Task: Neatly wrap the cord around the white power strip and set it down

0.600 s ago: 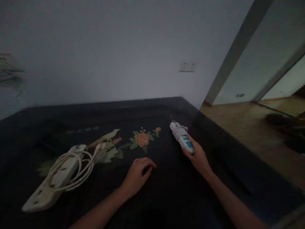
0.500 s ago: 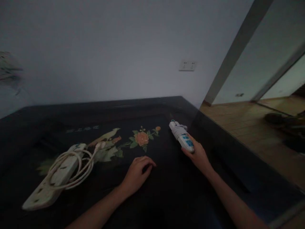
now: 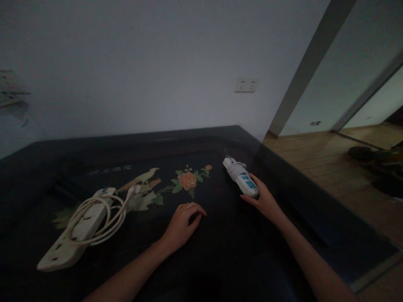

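On the dark tabletop [image 3: 217, 239], my left hand [image 3: 182, 222] rests with fingers loosely curled and the thumb tip close to the index finger; nothing shows in it. To its right lies a short white power strip [image 3: 248, 188] with blue socket faces and its white cord wound round the far half. My right hand [image 3: 264, 201] is at the strip's near end, thumb on one side and fingers on the other, spread apart. Whether they touch the strip is hard to see. A longer white power strip [image 3: 63, 256] with a loosely coiled cord [image 3: 121, 216] lies to the left.
Flowers [image 3: 187, 181] and a bird [image 3: 146, 175] decorate the tabletop. A double wall socket [image 3: 246, 84] is on the wall behind, with another socket panel [image 3: 11, 86] at far left. Beyond the table's right edge is wooden floor [image 3: 299, 153], with dark objects [image 3: 384, 163] on it.
My right thumb and fingers have spread wider around the short power strip's near end, showing more of it. The view shifts slightly. My left hand keeps its place on the table.
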Demonstrator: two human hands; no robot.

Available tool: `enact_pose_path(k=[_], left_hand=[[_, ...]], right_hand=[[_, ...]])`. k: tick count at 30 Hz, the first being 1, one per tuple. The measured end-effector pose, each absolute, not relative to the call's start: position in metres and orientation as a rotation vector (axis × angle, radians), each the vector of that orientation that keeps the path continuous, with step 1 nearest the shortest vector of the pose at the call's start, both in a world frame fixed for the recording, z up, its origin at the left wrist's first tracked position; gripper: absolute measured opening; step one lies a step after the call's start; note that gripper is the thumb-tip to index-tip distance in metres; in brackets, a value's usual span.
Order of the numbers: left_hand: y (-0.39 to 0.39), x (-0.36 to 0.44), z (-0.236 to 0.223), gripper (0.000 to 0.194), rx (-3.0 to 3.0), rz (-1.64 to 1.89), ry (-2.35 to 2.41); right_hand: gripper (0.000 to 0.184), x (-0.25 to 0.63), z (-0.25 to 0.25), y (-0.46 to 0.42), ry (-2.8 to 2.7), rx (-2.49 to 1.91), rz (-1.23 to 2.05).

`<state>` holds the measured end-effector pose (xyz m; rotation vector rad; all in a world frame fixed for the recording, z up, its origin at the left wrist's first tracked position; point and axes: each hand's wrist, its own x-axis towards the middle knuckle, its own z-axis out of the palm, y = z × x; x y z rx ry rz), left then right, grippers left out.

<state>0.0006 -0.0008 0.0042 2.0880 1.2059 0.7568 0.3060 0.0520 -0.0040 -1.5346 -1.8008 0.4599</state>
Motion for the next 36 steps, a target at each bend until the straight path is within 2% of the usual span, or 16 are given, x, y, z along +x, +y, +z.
enact_pose_path(k=[7, 12, 20, 24, 28, 32, 36], left_hand=[[-0.002, 0.001, 0.005, 0.020, 2.114, 0.764, 1.199], [-0.003, 0.001, 0.009, 0.020, 2.126, 0.762, 1.175], [-0.030, -0.035, 0.056, 0.019, 2.131, 0.752, 1.158], [-0.042, -0.084, 0.075, 0.019, 2.159, 0.906, 1.415], [-0.042, -0.151, 0.073, 0.023, 2.037, 1.042, 2.009], [-0.040, -0.211, 0.054, 0.039, 1.837, 1.055, 2.324], [-0.038, -0.235, 0.030, 0.060, 1.688, 0.917, 2.415]], right_hand=[[0.088, 0.315, 0.000, 0.047, -1.703, -1.569, 0.544], [0.083, 0.317, 0.004, 0.046, -1.598, -1.514, 0.584], [0.081, 0.315, 0.010, 0.045, -1.552, -1.507, 0.539], [0.077, 0.314, 0.014, 0.042, -1.520, -1.524, 0.497], [0.078, 0.314, 0.021, 0.039, -1.524, -1.622, 0.456], [0.071, 0.317, 0.026, 0.038, -1.500, -1.706, 0.477], [0.062, 0.323, 0.020, 0.039, -1.456, -1.715, 0.452]])
